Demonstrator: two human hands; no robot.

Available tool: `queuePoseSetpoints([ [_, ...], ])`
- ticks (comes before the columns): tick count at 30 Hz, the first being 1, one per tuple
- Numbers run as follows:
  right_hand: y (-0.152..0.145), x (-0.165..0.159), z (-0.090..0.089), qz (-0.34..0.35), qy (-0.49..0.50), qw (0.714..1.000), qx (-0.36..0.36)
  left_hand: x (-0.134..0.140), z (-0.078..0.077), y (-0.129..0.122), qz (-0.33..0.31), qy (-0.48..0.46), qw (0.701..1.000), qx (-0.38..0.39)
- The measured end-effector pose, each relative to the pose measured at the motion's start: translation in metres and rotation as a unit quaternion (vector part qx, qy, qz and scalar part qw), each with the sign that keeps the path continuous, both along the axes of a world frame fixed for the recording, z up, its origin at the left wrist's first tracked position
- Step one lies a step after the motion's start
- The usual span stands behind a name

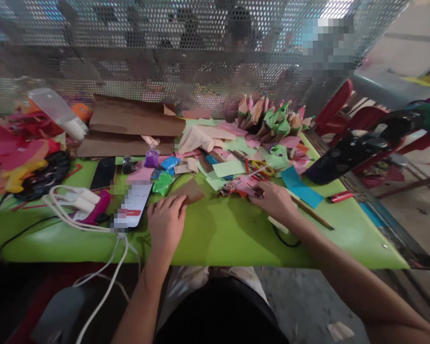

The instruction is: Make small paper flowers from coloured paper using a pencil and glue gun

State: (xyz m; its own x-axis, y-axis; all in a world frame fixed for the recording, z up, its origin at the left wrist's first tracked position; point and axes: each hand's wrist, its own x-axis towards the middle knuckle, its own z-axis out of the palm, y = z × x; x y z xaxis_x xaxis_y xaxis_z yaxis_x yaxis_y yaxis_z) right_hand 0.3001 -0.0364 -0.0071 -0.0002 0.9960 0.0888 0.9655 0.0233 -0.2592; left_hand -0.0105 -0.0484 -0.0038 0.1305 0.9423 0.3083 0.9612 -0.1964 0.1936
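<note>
My left hand [166, 223] rests low over the table, its fingers close together and bent. Between its thumb and index finger it has the edge of a small piece of brown paper [193, 190]. To the right, my right hand [275, 199] reaches into a small heap of pink scraps [238, 185], fingers closed around a small dark thing that I cannot make out. Scissors with yellow handles [267, 168] lie just beyond that hand. A pencil [313, 211] and a blue paper strip [301, 186] are on its right.
Green table [215, 243] carries a lit phone [133, 208], a dark phone [103, 173], white cables [71, 220] and brown sheets [132, 122]. Bundled paper cones [272, 117] stand at the back before a perforated metal screen [157, 57]. A dark stand [338, 155] rises at right.
</note>
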Motion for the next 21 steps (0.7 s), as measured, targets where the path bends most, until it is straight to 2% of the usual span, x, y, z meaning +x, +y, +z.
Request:
queuePoseSetpoints([
  [5, -0.007, 0.023, -0.001, -0.02, 0.017, 0.999, 0.047, -0.009, -0.005, -0.01, -0.026, 0.01, 0.999, -0.019],
  [10, -0.011, 0.046, 0.004, -0.056, 0.004, 0.997, 0.055, -0.002, 0.01, -0.004, -0.062, 0.014, 0.997, -0.046],
  [16, -0.014, 0.051, 0.015, -0.056, -0.036, 0.998, -0.017, 0.04, 0.038, 0.039, -0.131, 0.014, 0.988, -0.079],
  [21, -0.015, 0.053, 0.017, -0.037, -0.027, 0.999, -0.027, 0.081, 0.038, 0.079, -0.164, 0.06, 0.979, -0.101],
])
